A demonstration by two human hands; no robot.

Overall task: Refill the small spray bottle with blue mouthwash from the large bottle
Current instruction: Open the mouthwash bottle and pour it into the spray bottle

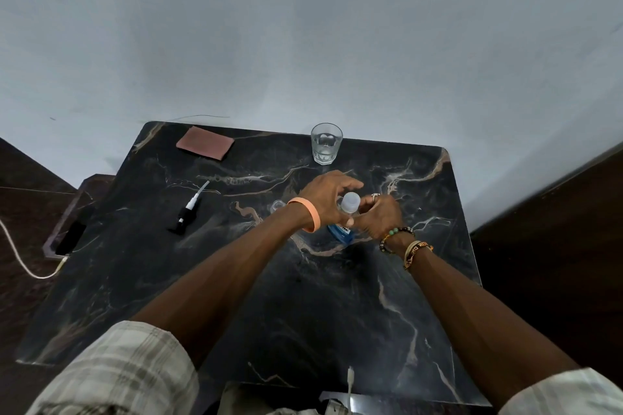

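Nearest the camera: two checked sleeves [111,374], one at each near corner, bare forearms reaching away over a dark marbled counter [303,307]. At the counter's near edge, a white cable end [350,379].

Near the middle of the counter: large bottle [339,232], base on the counter, blue liquid visible in its lower part, clear cap [350,201] on top.
- Left hand [325,200] curled round the bottle's upper part from the left, fingers arched past the far side of the cap. Orange wristband [305,214] on that wrist.
- Right hand [379,216] clenched against the bottle from the right, fingers bent in at the cap. Ring [375,195] on one finger, beaded bracelets [396,236] at the wrist.
- Not possible to tell whether the cap is tight or loose.

Just left of the left wrist: small spray bottle [277,205], clear, without its top, standing on the counter, partly hidden by the wrist. Contents not discernible.

Well to the left: spray pump [188,212], black and white, lying flat, tube pointing to the far side.

At the far edge, beyond the hands: glass [326,143] with a little clear liquid.

At the far left corner: reddish-brown cloth [205,142], lying flat.

Off the left side, on a lower ledge: dark phone [70,237], white cord [20,259] ending beside it.
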